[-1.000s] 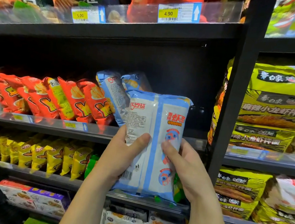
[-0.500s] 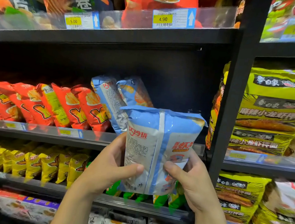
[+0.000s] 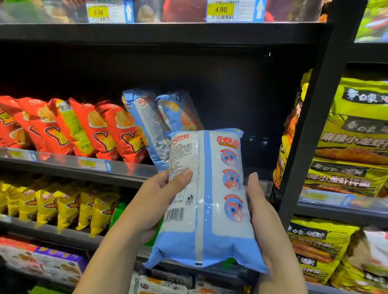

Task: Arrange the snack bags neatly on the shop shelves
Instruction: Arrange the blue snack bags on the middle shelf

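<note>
Head view shows a blue-and-white snack bag point(image 3: 209, 197) held in front of the middle shelf point(image 3: 65, 163), with its printed back and barcode facing the camera. The left hand point(image 3: 155, 205) grips its left side, thumb point(image 3: 181, 176) pressed flat on the back panel. The right hand point(image 3: 264, 222) cups the right edge, thumb point(image 3: 254, 185) lying along it. The other fingers of both hands are wrapped behind the bag and hidden.

A second ago the bag stood upright and square to the camera. Half a second ago its top was tipped toward the viewer. Now the bottom seam has swung toward the viewer, and the top leans away and a little left, level with the shelf's clear front rail.

That lean roughly matches the two blue bags point(image 3: 147, 122) of the same brand already on the shelf. They slant leftward just right of the row of red chip bags point(image 3: 88, 130). To their right the shelf is dark and bare as far as the black upright post point(image 3: 310, 136).

Judging from this, the turning-over is finished and the bag is lined up to go in. What seems left is to slide it bottom-first over the rail and stand it against its blue neighbours. The puffy bag may slump or knock them over.
</note>
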A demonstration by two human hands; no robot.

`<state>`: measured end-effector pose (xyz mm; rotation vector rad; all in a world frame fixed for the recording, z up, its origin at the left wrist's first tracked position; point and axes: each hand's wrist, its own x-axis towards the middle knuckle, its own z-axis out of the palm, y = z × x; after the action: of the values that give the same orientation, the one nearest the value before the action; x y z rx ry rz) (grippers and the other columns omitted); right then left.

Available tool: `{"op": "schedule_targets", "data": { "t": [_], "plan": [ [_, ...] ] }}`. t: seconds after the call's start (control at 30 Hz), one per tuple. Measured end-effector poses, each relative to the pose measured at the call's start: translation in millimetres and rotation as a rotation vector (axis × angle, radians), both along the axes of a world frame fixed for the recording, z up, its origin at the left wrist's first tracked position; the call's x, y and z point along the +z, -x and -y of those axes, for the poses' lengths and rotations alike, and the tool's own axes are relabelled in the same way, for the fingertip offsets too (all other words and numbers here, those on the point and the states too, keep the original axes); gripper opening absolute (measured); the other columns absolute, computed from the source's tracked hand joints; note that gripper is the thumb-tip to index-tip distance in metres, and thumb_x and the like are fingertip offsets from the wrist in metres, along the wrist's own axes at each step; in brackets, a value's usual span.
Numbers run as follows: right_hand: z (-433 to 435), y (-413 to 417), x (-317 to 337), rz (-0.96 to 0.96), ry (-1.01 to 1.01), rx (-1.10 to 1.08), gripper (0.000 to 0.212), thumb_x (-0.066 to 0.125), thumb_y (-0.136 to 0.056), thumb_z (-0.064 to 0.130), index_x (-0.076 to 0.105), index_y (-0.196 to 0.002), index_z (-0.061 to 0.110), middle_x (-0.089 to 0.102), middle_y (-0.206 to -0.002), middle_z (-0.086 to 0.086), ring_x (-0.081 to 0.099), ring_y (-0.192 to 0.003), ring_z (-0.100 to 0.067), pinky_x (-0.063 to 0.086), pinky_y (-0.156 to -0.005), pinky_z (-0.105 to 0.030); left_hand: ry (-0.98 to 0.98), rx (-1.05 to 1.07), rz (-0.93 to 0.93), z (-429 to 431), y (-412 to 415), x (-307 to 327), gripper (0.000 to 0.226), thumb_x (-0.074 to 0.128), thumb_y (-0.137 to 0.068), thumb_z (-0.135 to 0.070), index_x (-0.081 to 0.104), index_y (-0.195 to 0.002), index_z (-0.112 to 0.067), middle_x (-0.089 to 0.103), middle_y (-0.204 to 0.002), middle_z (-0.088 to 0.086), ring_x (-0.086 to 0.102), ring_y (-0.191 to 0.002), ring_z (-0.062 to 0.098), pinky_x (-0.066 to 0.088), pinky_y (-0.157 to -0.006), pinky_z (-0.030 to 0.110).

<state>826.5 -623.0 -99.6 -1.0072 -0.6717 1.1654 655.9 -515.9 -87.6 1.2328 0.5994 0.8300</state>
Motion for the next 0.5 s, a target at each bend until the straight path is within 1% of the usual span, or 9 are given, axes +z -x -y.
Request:
{"op": "schedule_targets", "data": {
  "t": [0.03, 0.13, 0.17, 0.23, 0.3, 0.33, 0.4, 0.47, 0.5],
  "plan": [
    [0.1, 0.4, 0.8, -0.017, 0.013, 0.006, 0.064, 0.049, -0.091, 0.066, 0.072, -0.122, 0.015, 0.080, -0.110, -0.016, 0.080, -0.096, -0.030, 0.066, -0.076, -0.041, -0.001, 0.001, 0.002, 0.8, -1.0, 0.7, 0.040, 0.067, -0.089, -0.031, 0.072, -0.122, -0.009, 0.080, -0.109, 0.016, 0.081, -0.087, 0.026, 0.066, -0.070, 0.037],
    [-0.5, 0.9, -3.3, -0.072, 0.031, 0.021, 0.070, 0.059, -0.080, 0.069, 0.072, -0.126, 0.020, 0.078, -0.120, -0.015, 0.075, -0.111, -0.036, 0.056, -0.100, -0.054, -0.031, 0.008, -0.028, 1.8, -2.0, 0.6, 0.043, 0.070, -0.086, -0.033, 0.070, -0.123, -0.011, 0.081, -0.110, 0.014, 0.080, -0.088, 0.025, 0.065, -0.070, 0.035],
    [-0.5, 2.5, -3.9, -0.081, 0.027, 0.028, 0.070, 0.063, -0.076, 0.068, 0.073, -0.127, 0.020, 0.077, -0.120, -0.014, 0.075, -0.112, -0.036, 0.055, -0.101, -0.055, -0.054, 0.007, -0.048, 1.5, -1.9, -0.3, 0.044, 0.071, -0.085, -0.034, 0.069, -0.124, -0.012, 0.081, -0.112, 0.012, 0.080, -0.092, 0.026, 0.065, -0.073, 0.036],
    [-0.1, 5.3, -4.8, -0.045, 0.020, 0.025, 0.068, 0.068, -0.073, 0.063, 0.072, -0.126, 0.021, 0.079, -0.116, -0.013, 0.077, -0.105, -0.034, 0.062, -0.090, -0.049, -0.099, -0.003, -0.083, 1.4, -0.7, -2.7, 0.048, 0.072, -0.085, -0.035, 0.066, -0.129, -0.014, 0.080, -0.117, 0.010, 0.079, -0.102, 0.029, 0.063, -0.082, 0.040],
    [0.8, 7.5, -6.0, 0.000, -0.006, -0.008, 0.062, 0.071, -0.077, 0.054, 0.069, -0.128, 0.019, 0.080, -0.112, -0.012, 0.079, -0.098, -0.031, 0.066, -0.078, -0.042, -0.120, 0.005, -0.110, 2.0, 1.2, -3.1, 0.052, 0.075, -0.083, -0.038, 0.066, -0.129, -0.017, 0.079, -0.121, 0.007, 0.077, -0.108, 0.028, 0.061, -0.090, 0.044],
    [1.1, 8.3, -7.6, 0.017, -0.030, -0.029, 0.057, 0.072, -0.080, 0.049, 0.068, -0.128, 0.019, 0.080, -0.111, -0.012, 0.079, -0.098, -0.030, 0.066, -0.078, -0.041, -0.133, 0.022, -0.126, 2.2, 2.2, -2.4, 0.053, 0.078, -0.081, -0.041, 0.067, -0.129, -0.020, 0.078, -0.122, 0.005, 0.077, -0.110, 0.027, 0.060, -0.095, 0.047],
    [0.7, 9.6, -10.4, 0.073, -0.068, -0.083, 0.050, 0.072, -0.086, 0.042, 0.065, -0.130, 0.019, 0.080, -0.112, -0.011, 0.079, -0.101, -0.031, 0.064, -0.086, -0.047, -0.200, 0.097, -0.156, 2.0, 4.4, -0.6, 0.063, 0.088, -0.076, -0.053, 0.065, -0.130, -0.027, 0.077, -0.125, -0.004, 0.074, -0.115, 0.019, 0.057, -0.102, 0.049],
    [-0.5, 11.6, -9.9, 0.156, -0.098, -0.149, 0.052, 0.074, -0.084, 0.041, 0.062, -0.131, 0.021, 0.081, -0.111, -0.007, 0.079, -0.100, -0.029, 0.063, -0.087, -0.049, -0.347, 0.239, -0.238, 1.5, 7.6, 2.1, 0.073, 0.092, -0.070, -0.058, 0.060, -0.132, -0.036, 0.071, -0.126, -0.015, 0.070, -0.113, 0.004, 0.057, -0.101, 0.037],
    [-1.8, 12.4, -9.7, 0.195, -0.113, -0.194, 0.053, 0.075, -0.082, 0.041, 0.061, -0.129, 0.022, 0.081, -0.110, -0.005, 0.080, -0.097, -0.026, 0.065, -0.081, -0.047, -0.429, 0.325, -0.264, 3.1, 9.6, 4.1, 0.068, 0.091, -0.074, -0.052, 0.058, -0.131, -0.039, 0.068, -0.125, -0.018, 0.067, -0.109, -0.001, 0.055, -0.097, 0.028]
  ]
}}
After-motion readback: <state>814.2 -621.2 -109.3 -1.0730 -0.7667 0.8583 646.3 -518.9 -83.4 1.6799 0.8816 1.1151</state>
